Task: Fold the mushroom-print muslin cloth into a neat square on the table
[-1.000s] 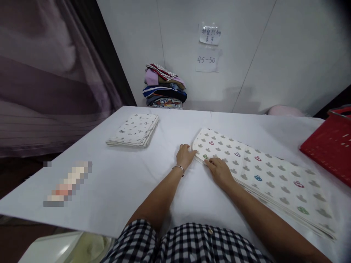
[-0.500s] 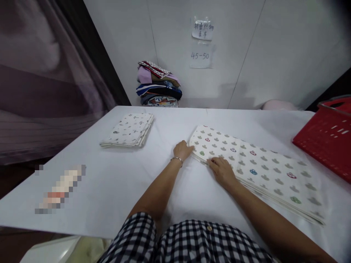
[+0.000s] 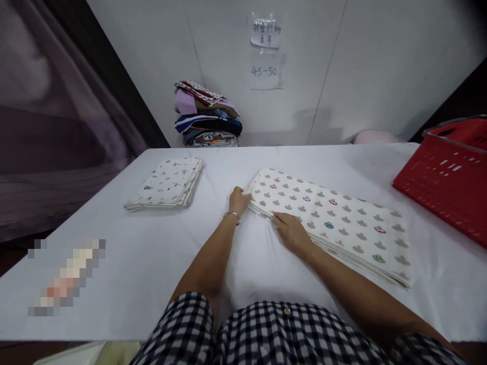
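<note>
A long folded white cloth [image 3: 335,220] with grey and coloured motifs lies across the right half of the white table [image 3: 125,263]. My left hand [image 3: 239,199], a bracelet on its wrist, grips the cloth's far left corner with curled fingers. My right hand [image 3: 291,230] pinches the near left edge of the same cloth. A smaller folded patterned cloth [image 3: 167,183] rests to the left, apart from both hands.
A red plastic basket [image 3: 447,175] stands at the table's right edge. A stack of folded coloured fabrics [image 3: 207,116] sits by the wall behind the table. Two paper notes [image 3: 265,53] hang on the wall. A dark curtain [image 3: 49,116] fills the left.
Both hands keep their hold on the cloth's left end. The camera has tilted and shifted, so the scene sits lower left in view.
</note>
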A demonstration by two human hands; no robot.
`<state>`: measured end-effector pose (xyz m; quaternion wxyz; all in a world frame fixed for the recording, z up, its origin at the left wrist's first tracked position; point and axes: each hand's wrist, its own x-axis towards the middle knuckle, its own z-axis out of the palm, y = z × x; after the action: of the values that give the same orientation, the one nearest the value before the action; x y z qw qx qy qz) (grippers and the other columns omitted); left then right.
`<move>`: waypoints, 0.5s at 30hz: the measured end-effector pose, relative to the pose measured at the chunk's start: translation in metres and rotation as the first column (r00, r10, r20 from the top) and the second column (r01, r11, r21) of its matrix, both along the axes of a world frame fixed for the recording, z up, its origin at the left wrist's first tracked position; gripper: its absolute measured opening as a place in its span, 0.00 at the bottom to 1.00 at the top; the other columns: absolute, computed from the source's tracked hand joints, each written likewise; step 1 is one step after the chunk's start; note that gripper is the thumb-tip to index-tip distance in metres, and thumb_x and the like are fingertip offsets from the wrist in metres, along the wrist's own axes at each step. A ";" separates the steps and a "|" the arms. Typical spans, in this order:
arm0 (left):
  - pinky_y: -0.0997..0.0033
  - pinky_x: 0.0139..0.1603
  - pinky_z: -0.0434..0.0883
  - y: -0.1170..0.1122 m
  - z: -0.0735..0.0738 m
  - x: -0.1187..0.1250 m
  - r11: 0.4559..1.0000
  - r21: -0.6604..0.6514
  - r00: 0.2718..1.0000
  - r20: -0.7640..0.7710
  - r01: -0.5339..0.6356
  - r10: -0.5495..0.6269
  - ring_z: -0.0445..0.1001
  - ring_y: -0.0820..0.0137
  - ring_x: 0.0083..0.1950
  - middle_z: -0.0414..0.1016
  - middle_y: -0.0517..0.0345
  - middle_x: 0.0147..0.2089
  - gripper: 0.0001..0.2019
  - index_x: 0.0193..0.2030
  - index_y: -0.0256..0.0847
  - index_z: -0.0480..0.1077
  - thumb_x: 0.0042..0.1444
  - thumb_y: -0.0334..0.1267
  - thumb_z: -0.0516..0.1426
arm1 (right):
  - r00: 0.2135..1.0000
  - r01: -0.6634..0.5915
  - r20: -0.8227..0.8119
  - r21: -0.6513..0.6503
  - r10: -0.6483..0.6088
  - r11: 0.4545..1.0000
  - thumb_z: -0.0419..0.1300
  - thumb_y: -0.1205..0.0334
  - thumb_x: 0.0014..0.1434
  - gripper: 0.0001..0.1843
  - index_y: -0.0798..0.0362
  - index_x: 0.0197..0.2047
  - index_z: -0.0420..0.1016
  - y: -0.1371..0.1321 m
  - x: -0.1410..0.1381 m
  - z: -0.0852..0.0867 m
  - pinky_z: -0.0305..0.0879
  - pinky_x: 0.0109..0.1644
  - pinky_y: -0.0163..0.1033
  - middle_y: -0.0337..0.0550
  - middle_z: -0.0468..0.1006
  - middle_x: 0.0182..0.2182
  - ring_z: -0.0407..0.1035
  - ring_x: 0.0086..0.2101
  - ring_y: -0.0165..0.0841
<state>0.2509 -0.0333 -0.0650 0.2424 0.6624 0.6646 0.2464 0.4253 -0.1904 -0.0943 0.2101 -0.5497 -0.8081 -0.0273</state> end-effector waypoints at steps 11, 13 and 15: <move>0.62 0.49 0.66 -0.008 -0.011 0.001 0.993 0.116 0.997 -0.075 -0.016 0.025 0.68 0.61 0.52 0.67 0.49 0.53 0.21 0.53 0.42 0.60 0.52 0.42 0.55 | 0.993 0.060 0.101 0.046 -0.064 0.997 0.46 0.68 0.62 0.24 0.56 0.61 0.59 -0.059 0.053 -0.011 0.59 0.54 0.49 0.53 0.66 0.56 0.58 0.56 0.40; 0.61 0.48 0.67 -0.010 -0.013 0.001 0.986 0.169 0.994 -0.105 -0.012 0.030 0.68 0.61 0.52 0.66 0.49 0.53 0.20 0.53 0.42 0.61 0.53 0.42 0.55 | 0.988 0.096 0.117 0.044 -0.101 0.994 0.46 0.68 0.62 0.24 0.55 0.61 0.59 -0.079 0.070 -0.010 0.59 0.54 0.48 0.52 0.66 0.56 0.59 0.56 0.40; 0.61 0.49 0.66 -0.012 -0.015 0.001 0.974 0.225 0.992 -0.121 -0.003 0.031 0.66 0.60 0.53 0.65 0.49 0.53 0.19 0.52 0.42 0.62 0.53 0.42 0.55 | 0.983 0.131 0.127 0.045 -0.136 0.990 0.46 0.67 0.62 0.24 0.53 0.62 0.58 -0.099 0.085 -0.009 0.59 0.53 0.48 0.52 0.66 0.56 0.60 0.55 0.40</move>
<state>0.2517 -0.0450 -0.0796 0.1224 0.6939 0.6518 0.2805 0.5106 -0.2893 -0.1034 0.1649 -0.5959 -0.7806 -0.0915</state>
